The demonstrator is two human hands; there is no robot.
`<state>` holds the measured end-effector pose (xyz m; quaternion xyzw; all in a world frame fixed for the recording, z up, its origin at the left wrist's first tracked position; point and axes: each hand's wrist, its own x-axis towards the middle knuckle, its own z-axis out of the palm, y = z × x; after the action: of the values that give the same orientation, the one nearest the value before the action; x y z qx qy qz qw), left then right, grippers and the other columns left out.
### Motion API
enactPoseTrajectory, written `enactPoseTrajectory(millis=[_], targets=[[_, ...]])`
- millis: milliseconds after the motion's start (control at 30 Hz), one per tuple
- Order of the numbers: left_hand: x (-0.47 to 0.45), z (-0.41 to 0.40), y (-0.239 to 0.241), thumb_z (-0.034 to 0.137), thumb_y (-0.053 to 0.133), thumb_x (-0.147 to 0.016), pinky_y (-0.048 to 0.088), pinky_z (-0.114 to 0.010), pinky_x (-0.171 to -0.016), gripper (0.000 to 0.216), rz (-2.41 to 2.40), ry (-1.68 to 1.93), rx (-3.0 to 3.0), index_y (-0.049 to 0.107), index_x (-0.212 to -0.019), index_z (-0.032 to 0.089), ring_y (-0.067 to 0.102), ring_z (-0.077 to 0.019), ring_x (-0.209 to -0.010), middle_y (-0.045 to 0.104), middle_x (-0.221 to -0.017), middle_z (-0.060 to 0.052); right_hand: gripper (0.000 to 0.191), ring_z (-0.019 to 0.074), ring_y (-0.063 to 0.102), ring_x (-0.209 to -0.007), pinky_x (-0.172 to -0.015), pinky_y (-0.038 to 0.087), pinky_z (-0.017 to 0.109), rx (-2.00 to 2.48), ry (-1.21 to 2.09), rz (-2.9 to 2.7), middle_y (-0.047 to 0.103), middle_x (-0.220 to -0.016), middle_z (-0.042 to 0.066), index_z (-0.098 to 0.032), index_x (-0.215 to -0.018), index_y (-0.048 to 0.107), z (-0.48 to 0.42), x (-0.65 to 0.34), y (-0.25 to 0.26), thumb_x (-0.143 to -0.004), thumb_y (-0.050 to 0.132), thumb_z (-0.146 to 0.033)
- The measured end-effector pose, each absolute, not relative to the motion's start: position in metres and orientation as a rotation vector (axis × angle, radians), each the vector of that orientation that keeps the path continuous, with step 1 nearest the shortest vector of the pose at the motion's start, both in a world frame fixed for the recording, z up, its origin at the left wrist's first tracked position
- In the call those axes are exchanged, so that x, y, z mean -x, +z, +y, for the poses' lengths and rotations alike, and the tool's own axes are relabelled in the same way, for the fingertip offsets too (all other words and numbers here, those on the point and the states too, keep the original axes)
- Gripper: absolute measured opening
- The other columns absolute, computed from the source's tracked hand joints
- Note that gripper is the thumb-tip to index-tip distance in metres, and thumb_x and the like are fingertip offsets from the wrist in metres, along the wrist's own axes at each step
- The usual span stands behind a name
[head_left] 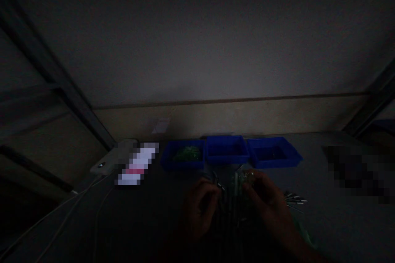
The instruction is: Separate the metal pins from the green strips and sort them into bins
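Observation:
The scene is very dark. My left hand [197, 211] is closed in a pinch, with a thin shiny metal piece [219, 183] at its fingertips. My right hand [270, 203] has its fingers closed on a crinkled clear-green plastic bag [245, 176]. Between the hands, several slim metal rods [230, 201] lie or stand lengthwise; shadow hides their lower ends. Partly behind my right wrist is a spread of thin metal pins [294, 199]. A piece of green plastic [305, 234] shows beside my right forearm.
Three blue trays stand along the back: the left tray [165, 164] holds green plastic bags [188, 154], beside a middle tray [226, 159] and a right tray [274, 163]. At left are a blurred lit screen [138, 166], a white power strip [103, 165] and cables [69, 209].

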<state>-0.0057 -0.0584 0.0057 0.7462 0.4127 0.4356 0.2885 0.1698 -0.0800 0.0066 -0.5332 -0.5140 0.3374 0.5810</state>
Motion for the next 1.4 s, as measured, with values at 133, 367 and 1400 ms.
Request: enactPoseTrajectory(millis=[133,367,1400], targets=[[0.005,-0.064,0.007,0.045,0.048,-0.082,0.043,-0.025,-0.061,0.032,1.101,0.987,-1.663,0.064,-0.084,0.018,0.056,-0.0154,-0.068,0.062,-0.073,-0.004,0.005,0.0154,0.056,-0.076,-0.067,0.045,0.027,1.057,0.376,-1.605,0.06,-0.079,0.002,-0.022,-0.082,0.057,-0.088,-0.173,0.008,-0.082,0.052,-0.019],[0.008,-0.059,0.009,0.054,0.058,-0.07,0.046,-0.028,-0.065,0.044,1.13,0.881,-1.265,0.063,-0.091,0.015,0.058,-0.0185,-0.074,0.063,-0.083,-0.005,0.023,0.02,0.052,-0.099,-0.079,0.045,0.034,0.976,0.023,-1.952,0.056,-0.103,0.005,-0.025,-0.095,0.06,-0.093,-0.172,0.001,-0.081,0.047,-0.013],[0.05,-0.027,0.019,0.03,0.055,-0.079,0.052,-0.032,-0.078,0.016,1.747,1.829,-2.096,0.063,-0.085,0.018,0.062,-0.0196,-0.092,0.066,-0.099,-0.007,0.035,0.0118,0.055,-0.064,-0.061,0.045,0.022,1.3,0.806,-1.725,0.056,-0.067,-0.002,-0.02,-0.114,0.057,-0.098,-0.166,0.023,-0.083,0.05,-0.033]])
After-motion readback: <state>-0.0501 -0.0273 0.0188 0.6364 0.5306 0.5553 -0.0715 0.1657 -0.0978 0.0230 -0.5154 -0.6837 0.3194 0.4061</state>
